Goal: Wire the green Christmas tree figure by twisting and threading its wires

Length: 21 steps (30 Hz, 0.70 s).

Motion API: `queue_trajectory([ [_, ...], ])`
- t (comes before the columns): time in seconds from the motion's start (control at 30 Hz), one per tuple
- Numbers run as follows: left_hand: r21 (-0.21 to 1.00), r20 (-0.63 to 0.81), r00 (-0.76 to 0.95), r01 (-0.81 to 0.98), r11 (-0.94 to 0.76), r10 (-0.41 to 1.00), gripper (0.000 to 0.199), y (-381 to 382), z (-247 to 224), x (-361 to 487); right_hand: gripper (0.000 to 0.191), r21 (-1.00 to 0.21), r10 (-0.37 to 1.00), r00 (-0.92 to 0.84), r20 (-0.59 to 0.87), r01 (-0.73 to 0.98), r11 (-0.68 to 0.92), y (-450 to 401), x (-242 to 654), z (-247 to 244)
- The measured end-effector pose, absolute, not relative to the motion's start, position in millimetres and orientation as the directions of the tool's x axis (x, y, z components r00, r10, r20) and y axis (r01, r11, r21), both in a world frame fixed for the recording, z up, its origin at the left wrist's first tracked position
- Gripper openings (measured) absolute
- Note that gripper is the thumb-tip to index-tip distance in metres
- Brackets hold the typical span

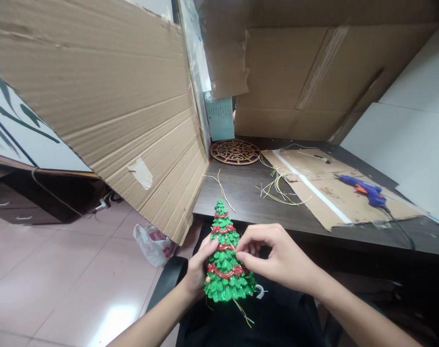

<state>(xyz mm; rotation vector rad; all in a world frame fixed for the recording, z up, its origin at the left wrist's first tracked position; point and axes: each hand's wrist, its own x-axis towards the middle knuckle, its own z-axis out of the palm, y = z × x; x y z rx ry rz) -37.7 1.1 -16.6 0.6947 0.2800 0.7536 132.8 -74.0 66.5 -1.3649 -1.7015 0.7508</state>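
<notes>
A small green Christmas tree ornament (225, 262) with red garlands stands upright over my lap. My left hand (201, 265) is closed around its left side, thumb on the front and the other fingers hidden behind it. At the tree's right edge my right hand (273, 255) makes a pinch, thumb and forefinger tips together by the middle garland. A tiny pale bit shows at those fingertips, too small to name. From under the tree hang yellow and white wires (244, 313), and a small white curved piece (259, 291) shows at its lower right.
On the dark table (237, 185) lie loose wires (277, 188), a round openwork plate (236, 152) and a cardboard sheet (324, 193) bearing a blue glue gun (364, 189). Cardboard walls (143, 120) stand left and behind. A plastic bag (154, 245) sits on the floor.
</notes>
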Motion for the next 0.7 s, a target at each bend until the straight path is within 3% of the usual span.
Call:
queue_trajectory([
  [0.27,0.701,0.082,0.689,-0.553,0.450,0.720,0.039,0.9,-18.9,-36.9,0.017,-0.815,0.942,-0.117,0.316,0.474,0.333,-72.1,135.7,66.3],
  [0.5,0.644,-0.029,0.709,-0.526,0.556,0.704,0.043,1.2,-13.3,-38.4,0.011,-0.840,0.947,-0.224,0.229,0.446,0.308,-74.3,142.8,71.7],
  [0.7,0.641,-0.060,0.695,-0.523,0.561,0.716,0.050,0.1,-9.0,-38.4,0.009,-0.827,0.940,-0.182,0.289,0.448,0.340,-75.3,139.5,66.2],
])
